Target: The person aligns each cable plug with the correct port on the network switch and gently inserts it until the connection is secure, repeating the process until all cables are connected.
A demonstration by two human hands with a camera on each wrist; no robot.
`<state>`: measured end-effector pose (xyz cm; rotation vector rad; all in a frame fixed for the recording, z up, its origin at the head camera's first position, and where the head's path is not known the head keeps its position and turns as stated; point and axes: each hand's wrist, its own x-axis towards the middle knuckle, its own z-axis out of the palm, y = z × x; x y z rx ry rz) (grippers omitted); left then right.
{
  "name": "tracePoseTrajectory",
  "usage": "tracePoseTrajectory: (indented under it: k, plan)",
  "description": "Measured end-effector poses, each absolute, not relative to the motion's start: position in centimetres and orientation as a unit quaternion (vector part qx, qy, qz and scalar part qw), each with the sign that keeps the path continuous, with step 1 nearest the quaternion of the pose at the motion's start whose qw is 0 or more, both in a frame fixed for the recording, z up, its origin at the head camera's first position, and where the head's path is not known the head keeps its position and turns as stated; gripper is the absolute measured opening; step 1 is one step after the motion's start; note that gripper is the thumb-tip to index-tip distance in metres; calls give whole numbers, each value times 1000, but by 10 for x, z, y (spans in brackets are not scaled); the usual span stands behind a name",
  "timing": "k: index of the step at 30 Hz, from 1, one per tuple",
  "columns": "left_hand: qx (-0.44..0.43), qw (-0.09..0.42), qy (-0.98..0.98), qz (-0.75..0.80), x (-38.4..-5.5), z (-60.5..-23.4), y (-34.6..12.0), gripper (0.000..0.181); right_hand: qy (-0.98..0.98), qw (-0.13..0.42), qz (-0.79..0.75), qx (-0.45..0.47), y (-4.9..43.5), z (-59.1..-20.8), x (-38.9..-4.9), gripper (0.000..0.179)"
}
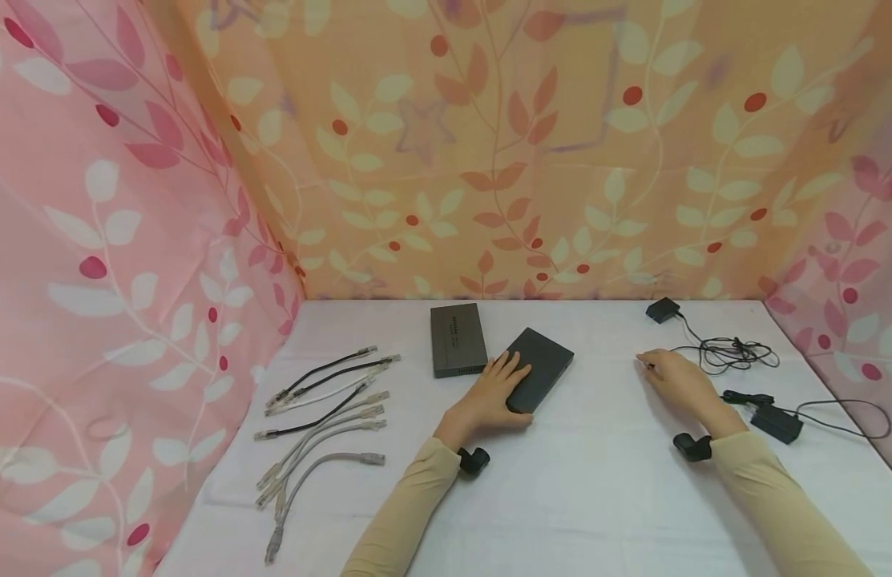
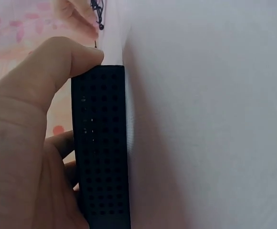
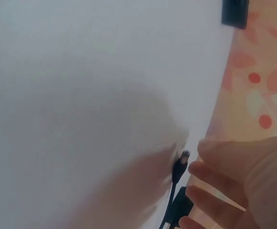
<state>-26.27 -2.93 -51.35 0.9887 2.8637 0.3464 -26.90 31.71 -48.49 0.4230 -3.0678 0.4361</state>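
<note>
- Sleeves (image 1: 413, 505) of yours lay nearest the camera, crossing the front of the table (image 1: 590, 497).
- Your left hand (image 1: 485, 401) held the angled box (image 1: 542, 365) near the middle of the table: fingers slightly apart over its top, thumb clamped against the corner toward the front edge. Your left wrist view showed its vented side.
- Your right hand (image 1: 680, 385) hung over the table, right of that box. Its fingertips stood just beside a plug (image 3: 180, 167), thumb and forefinger apart in the right wrist view; whether your fingers pinched the plug, you could not tell.
- Left of the angled box you had the other box (image 1: 458, 340), flat near the back edge.
- Along the left edge you had black cables (image 1: 272, 433), a white cable (image 1: 323, 398) and grey cables (image 1: 372, 459), the grey ones closest to the front.
- At the back edge, toward the right corner, sat one adapter (image 1: 662, 309), near a coiled cord (image 1: 730, 353).
- Beside your right wrist, near the right edge, lay a second adapter (image 1: 776, 422).
</note>
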Motion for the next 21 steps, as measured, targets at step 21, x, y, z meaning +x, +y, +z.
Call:
tracePoseTrajectory:
  k: [21]
  plan:
    - [334, 36, 934, 119, -266, -516, -35, 91, -979, 99, 93, 151, 344, -498, -287, 14]
